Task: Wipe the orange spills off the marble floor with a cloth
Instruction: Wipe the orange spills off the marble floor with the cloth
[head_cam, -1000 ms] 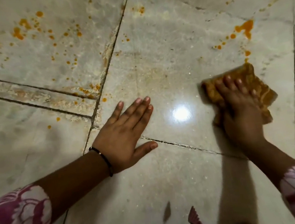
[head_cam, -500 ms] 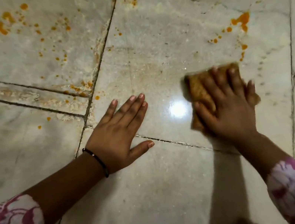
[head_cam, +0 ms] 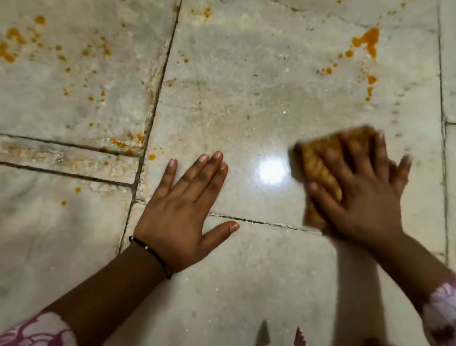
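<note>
Marble floor [head_cam: 269, 280], orange spills [head_cam: 367, 40] beyond my fingertips. My left hand [head_cam: 182, 221] lies flat, fingers straight. My right hand [head_cam: 366, 195] presses the cloth [head_cam: 318, 169] down, fingers spread wide over it.

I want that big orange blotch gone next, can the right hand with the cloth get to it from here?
Probably yes. The right hand presses the cloth flat, and only bare marble floor separates it from the blotch.
</note>
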Available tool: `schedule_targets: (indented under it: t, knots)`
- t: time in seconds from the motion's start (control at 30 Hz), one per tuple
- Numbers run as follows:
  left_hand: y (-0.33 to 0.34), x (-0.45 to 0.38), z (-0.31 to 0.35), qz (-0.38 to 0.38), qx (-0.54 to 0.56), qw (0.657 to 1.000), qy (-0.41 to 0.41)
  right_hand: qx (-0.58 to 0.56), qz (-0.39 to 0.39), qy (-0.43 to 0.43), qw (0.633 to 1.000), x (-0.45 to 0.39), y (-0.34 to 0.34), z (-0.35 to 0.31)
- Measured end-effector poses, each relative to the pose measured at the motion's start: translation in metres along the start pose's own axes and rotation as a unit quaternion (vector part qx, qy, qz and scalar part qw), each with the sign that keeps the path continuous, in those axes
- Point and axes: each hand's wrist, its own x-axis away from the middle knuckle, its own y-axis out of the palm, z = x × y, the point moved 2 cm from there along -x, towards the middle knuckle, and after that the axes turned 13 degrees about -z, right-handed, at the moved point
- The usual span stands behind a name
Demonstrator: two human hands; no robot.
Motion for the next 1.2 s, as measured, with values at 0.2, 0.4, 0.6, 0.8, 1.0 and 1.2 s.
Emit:
schedule_targets:
  t: [0.2, 0.4, 0.6, 0.8, 1.0, 1.2]
  knots:
    - [-0.004, 0.002, 0.001, 0.04, 0.005, 0.999, -0.036, -0.018, 0.006, -0.042, 0.999, -0.093, -0.029, -0.064]
    - [-0.008, 0.006, -0.002, 0.068, 0.02, 0.992, -0.1, 0.024, 0.012, -0.186, 0.982, 0.001, 0.007, -0.065]
    - [-0.008, 0.003, -0.001, 0.017, 0.005, 0.994, -0.106, -0.031, 0.046, -0.001, 0.998, -0.017, -0.01, -0.015]
    - [-0.013, 0.004, -0.002, 0.007, 0.002, 0.989, -0.144, 0.04, 0.064, -0.136, 0.988, -0.094, -0.034, -0.095]
    - [-0.014, 0.004, -0.002, 0.009, 0.004, 0.988, -0.155, 0.056, 0.046, -0.178, 0.981, 0.001, -0.005, -0.052]
    - [-0.015, 0.004, 0.0, -0.003, 0.002, 0.988, -0.152, 0.064, 0.066, -0.067, 0.994, -0.038, -0.029, -0.004]
